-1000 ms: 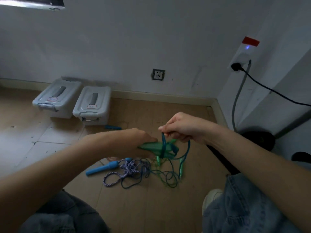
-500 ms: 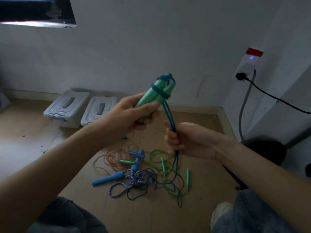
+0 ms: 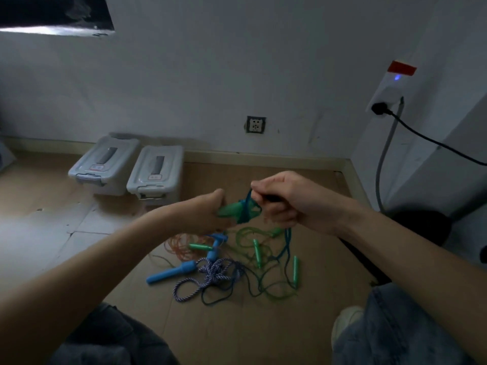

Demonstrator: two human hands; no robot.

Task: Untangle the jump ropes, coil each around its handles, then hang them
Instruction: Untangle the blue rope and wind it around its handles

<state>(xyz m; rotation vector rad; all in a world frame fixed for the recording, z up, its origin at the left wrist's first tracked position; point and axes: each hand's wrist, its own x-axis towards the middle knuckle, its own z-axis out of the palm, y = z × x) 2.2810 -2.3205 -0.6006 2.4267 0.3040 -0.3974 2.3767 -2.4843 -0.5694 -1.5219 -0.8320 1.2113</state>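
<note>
We hold the green handles (image 3: 232, 210) in our left hand (image 3: 208, 216), fingers curled round them, so that their far ends stick out to the right with the blue rope (image 3: 246, 206) wound across them. Our right hand (image 3: 279, 198) sits just beside those ends, its fingers closed in a fist that pinches the blue rope above the wraps; the loose length of the same rope drops from under this hand (image 3: 287, 238) to the floor (image 3: 329, 246). Both hands hover above the floor, close together, with the handles between them.

Below the hands lies the tangle of the other jump ropes: a blue handle (image 3: 171, 272) to the left, a blue-and-white braided rope (image 3: 213, 271) knotted beside it, thin green ropes (image 3: 263, 264) with slim green handles to the right, and an orange rope (image 3: 181, 245) coiled under our left wrist. Two grey lidded boxes (image 3: 155, 171) stand against the wall behind.
</note>
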